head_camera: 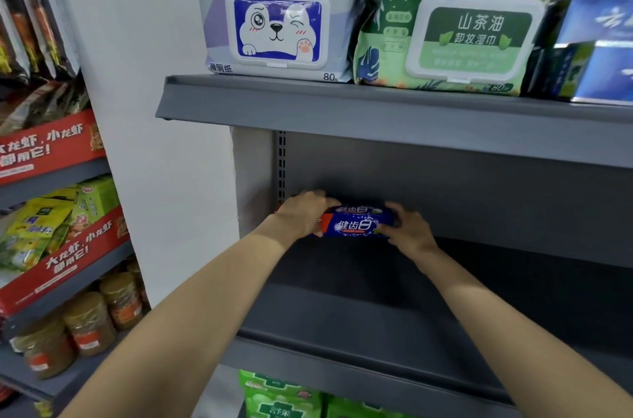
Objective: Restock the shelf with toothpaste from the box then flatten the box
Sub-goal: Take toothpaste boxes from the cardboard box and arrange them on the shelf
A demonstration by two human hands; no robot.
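Deep on the shelf (pixel 359 315), both hands grip toothpaste boxes (pixel 356 222).

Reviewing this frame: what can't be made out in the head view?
- Supply box: outside the frame.
- Toothpaste boxes: ends covered by left hand and right hand; exact count unclear.
- Blue packs: cut by the right edge, print blurred.
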